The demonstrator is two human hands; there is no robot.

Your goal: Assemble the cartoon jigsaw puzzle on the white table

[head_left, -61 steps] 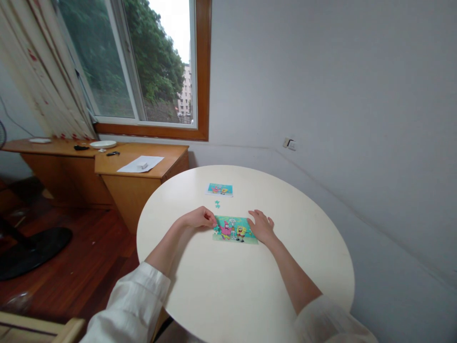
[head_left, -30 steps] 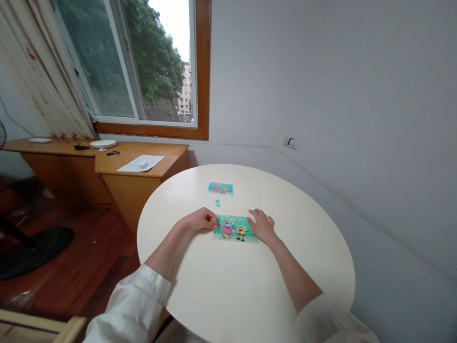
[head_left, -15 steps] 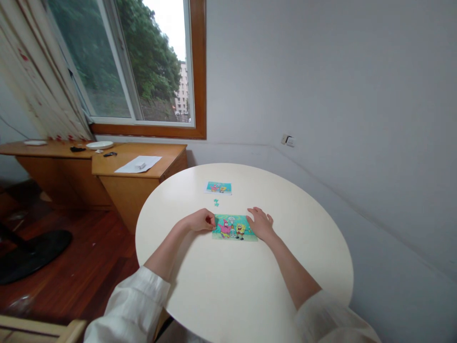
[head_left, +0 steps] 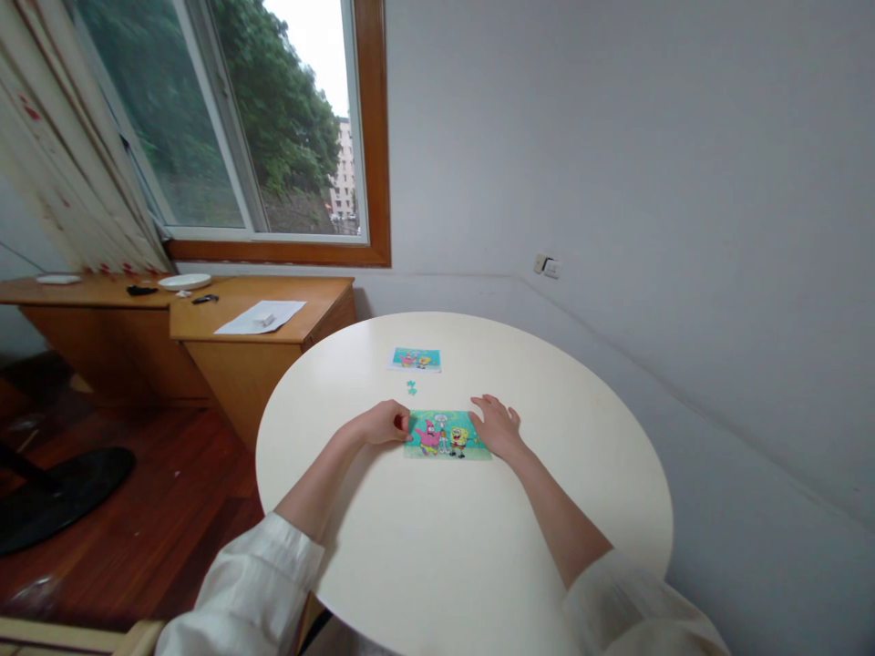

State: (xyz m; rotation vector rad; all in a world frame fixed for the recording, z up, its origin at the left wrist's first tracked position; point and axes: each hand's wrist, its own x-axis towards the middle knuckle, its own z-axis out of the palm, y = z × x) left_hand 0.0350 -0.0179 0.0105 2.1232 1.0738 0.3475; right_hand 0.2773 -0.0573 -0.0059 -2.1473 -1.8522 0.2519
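A jigsaw puzzle with cartoon figures on a teal ground lies flat on the white round table. At its left edge, my left hand has thumb and forefinger pinched together. Whatever lies between those fingertips is too small and hidden to make out. My right hand rests with fingers spread over the puzzle's upper right corner. Small loose teal puzzle pieces lie just beyond the puzzle. Farther back is a picture card that shows similar figures.
Left of the table stands a wooden desk bearing a sheet of paper, a white plate and small dark items. A window and a wall socket are behind. A black round base stands on the floor.
The view has shifted slightly to the right. Both hands keep nearly the same places on the puzzle, the left one still pinching at its left edge.
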